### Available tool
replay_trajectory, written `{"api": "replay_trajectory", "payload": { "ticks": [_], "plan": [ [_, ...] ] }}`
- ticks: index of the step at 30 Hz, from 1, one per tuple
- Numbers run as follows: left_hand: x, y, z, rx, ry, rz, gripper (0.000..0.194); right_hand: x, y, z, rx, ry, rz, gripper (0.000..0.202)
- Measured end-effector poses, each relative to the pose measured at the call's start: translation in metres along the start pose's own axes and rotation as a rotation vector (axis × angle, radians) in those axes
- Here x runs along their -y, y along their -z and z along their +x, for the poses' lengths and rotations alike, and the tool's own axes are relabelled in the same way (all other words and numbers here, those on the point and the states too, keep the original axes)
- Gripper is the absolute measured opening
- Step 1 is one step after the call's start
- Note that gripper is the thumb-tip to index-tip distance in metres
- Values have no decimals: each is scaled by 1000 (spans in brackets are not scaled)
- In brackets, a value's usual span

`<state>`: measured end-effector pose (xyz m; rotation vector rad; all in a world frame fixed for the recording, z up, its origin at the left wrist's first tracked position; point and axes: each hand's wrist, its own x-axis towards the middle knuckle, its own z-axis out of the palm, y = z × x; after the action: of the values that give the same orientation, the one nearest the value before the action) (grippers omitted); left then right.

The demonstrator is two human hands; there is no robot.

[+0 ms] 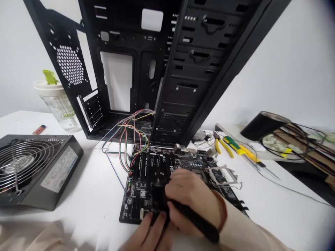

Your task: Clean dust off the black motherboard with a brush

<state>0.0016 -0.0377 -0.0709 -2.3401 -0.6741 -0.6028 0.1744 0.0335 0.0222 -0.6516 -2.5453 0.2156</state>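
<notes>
A black motherboard (145, 167) lies on the white table, its CPU socket cover (221, 174) raised at the right. Above its middle, my right hand (187, 195) is closed around the black handle (199, 223) of a slim tool. The tool's working end is hidden in the dark area by my fingers, so its kind does not show. At the board's front edge, my left hand (154, 233) lays its outstretched fingers on the board; its thumb is out of sight. Thin coloured wires (125, 143) run from the computer case (167, 94) to the board's left side.
Behind the board stands the open black case. To the left are a power supply unit (62, 170), a lidded cup (59, 104) and a small battery-like cylinder (39, 129). Pliers (222, 144), screwdrivers (244, 153), a black cylinder (264, 123) and tangled cables (298, 139) lie at right.
</notes>
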Motion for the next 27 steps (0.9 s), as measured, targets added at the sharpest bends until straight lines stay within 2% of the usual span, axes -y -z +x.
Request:
{"api": "replay_trajectory", "payload": {
  "ticks": [3,7,12,16,20,24,27],
  "plan": [
    [2,7,3,4,6,-59,29,-3,1,0,-43,-41,63,15],
    [5,22,9,90,-27,-108,39,-6,3,0,40,22,28,14],
    [8,38,15,204,-20,-180,40,-6,4,-2,-67,-41,53,15],
    [9,40,16,267,-60,-201,42,-5,3,-2,67,22,4,13],
    [9,39,14,272,-61,-218,48,-6,3,-2,32,-47,22,16],
    [9,38,13,271,-61,-232,48,-5,4,-1,132,-6,38,14],
    [10,39,13,255,-63,-231,42,-6,7,-2,35,-27,-41,18]
  ]
}}
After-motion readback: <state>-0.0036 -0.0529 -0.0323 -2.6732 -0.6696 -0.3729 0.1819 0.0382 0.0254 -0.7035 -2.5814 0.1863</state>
